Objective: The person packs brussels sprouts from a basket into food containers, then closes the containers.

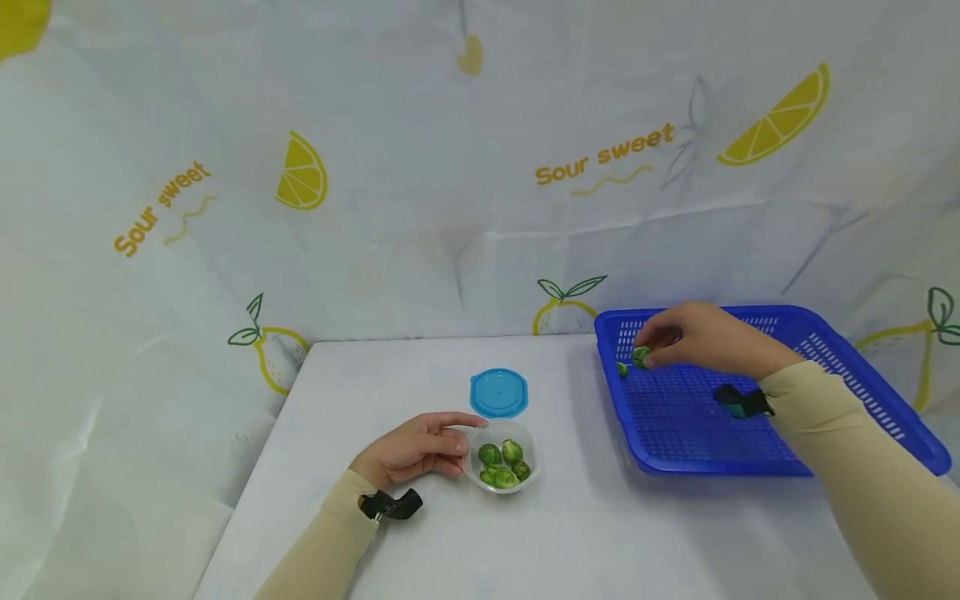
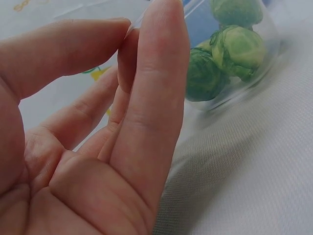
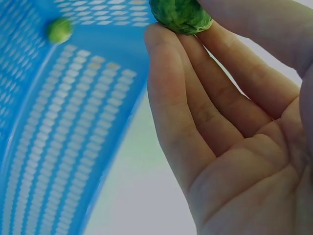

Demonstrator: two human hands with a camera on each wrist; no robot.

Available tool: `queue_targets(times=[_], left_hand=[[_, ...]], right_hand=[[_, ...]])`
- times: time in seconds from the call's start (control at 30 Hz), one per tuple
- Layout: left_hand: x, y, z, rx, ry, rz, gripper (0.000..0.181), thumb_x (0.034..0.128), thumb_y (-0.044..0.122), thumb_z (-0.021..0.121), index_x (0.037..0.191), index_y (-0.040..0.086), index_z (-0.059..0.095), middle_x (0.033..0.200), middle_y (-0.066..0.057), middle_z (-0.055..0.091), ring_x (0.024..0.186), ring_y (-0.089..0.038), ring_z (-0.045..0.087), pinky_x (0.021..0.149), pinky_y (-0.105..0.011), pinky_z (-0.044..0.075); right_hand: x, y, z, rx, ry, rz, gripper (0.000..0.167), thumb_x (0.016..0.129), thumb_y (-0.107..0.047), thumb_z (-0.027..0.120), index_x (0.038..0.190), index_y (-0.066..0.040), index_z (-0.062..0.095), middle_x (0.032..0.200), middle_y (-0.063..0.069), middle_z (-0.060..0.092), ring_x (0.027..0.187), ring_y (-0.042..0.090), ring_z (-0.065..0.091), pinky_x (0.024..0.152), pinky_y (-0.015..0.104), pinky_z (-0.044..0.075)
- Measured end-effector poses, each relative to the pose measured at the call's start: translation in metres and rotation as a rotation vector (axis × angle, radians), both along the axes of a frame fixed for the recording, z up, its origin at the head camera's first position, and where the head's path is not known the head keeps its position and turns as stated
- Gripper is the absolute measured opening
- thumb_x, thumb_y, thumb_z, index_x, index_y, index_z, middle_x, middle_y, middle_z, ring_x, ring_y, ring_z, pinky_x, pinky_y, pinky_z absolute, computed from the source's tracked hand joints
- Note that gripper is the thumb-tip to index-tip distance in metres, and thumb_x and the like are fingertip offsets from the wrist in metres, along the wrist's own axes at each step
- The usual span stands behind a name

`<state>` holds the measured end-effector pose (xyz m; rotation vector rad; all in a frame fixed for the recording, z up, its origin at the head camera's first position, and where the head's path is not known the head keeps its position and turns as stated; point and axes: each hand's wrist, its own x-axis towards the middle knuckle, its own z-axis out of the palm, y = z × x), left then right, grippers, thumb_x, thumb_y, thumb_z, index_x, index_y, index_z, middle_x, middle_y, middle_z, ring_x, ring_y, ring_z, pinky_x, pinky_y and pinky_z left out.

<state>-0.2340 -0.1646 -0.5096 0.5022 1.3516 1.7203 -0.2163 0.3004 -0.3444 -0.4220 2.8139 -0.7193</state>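
My right hand [image 1: 701, 340] pinches a green Brussels sprout [image 1: 641, 357] between thumb and fingertips, above the left part of the blue basket [image 1: 637, 454]. In the right wrist view the sprout [image 3: 180, 15] sits at the fingertips of the hand [image 3: 230, 112]. One smaller sprout [image 1: 622, 369] lies in the basket by its left wall. A small clear bowl [image 1: 534, 446] on the table contains several sprouts [image 1: 512, 452]. My left hand [image 1: 420, 448] grips the bowl's left rim with thumb and fingers; the left wrist view shows the hand [image 2: 122, 117] close beside the bowl [image 2: 274, 46].
Behind the bowl a round light-blue lid [image 1: 499, 393] lies flat on the white table [image 1: 375, 375]. The basket stands at the table's right side. A pale curtain [image 1: 390, 167] printed with lemons hangs behind the table.
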Motion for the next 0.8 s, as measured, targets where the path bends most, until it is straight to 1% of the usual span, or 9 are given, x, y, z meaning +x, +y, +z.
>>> queue_targets(times=[0.1, 0.23, 0.4, 0.53, 0.8], left_hand=[[0.001, -0.001, 0.000, -0.008, -0.007, 0.007, 0.058, 0.1047, 0.001, 0.064, 0.160, -0.001, 0.046, 0.097, 0.001, 0.077, 0.086, -0.010, 0.077, 0.085, -0.029, 0.068], [0.001, 0.000, 0.000, -0.039, -0.013, 0.025, 0.058, 0.1044, 0.002, 0.065, 0.159, 0.001, 0.047, 0.097, 0.001, 0.076, 0.084, -0.010, 0.076, 0.085, -0.029, 0.068], [0.000, 0.002, 0.003, -0.075, -0.005, 0.042, 0.058, 0.1028, 0.004, 0.068, 0.158, 0.002, 0.050, 0.096, 0.001, 0.075, 0.083, -0.011, 0.076, 0.085, -0.029, 0.068], [-0.002, 0.003, 0.004, -0.082, 0.006, 0.038, 0.059, 0.1025, 0.006, 0.069, 0.159, 0.003, 0.050, 0.096, 0.001, 0.076, 0.084, -0.011, 0.077, 0.085, -0.029, 0.068], [-0.002, 0.002, 0.003, -0.070, 0.007, 0.029, 0.057, 0.1038, 0.005, 0.066, 0.158, 0.002, 0.051, 0.096, 0.001, 0.077, 0.085, -0.011, 0.077, 0.085, -0.029, 0.068]], right_hand=[[-0.001, -0.014, 0.005, -0.029, 0.010, 0.019, 0.026, 0.096, -0.028, 0.084, 0.118, -0.015, 0.080, 0.108, -0.004, 0.080, 0.100, 0.014, 0.073, 0.087, 0.040, 0.064], [0.000, -0.038, 0.008, -0.067, -0.003, 0.041, 0.026, 0.097, -0.028, 0.083, 0.120, -0.017, 0.080, 0.107, -0.005, 0.080, 0.100, 0.013, 0.073, 0.087, 0.039, 0.063], [0.000, -0.071, 0.006, -0.102, -0.004, 0.071, 0.026, 0.097, -0.026, 0.083, 0.120, -0.016, 0.080, 0.109, -0.004, 0.080, 0.100, 0.014, 0.073, 0.088, 0.041, 0.064], [0.001, -0.095, -0.002, -0.139, -0.011, 0.095, 0.023, 0.097, -0.025, 0.083, 0.118, -0.018, 0.081, 0.108, -0.004, 0.080, 0.101, 0.014, 0.074, 0.091, 0.040, 0.065], [0.008, -0.136, -0.030, -0.229, -0.025, 0.185, 0.018, 0.097, -0.020, 0.083, 0.114, -0.018, 0.081, 0.103, -0.006, 0.079, 0.096, 0.010, 0.073, 0.086, 0.033, 0.065]])
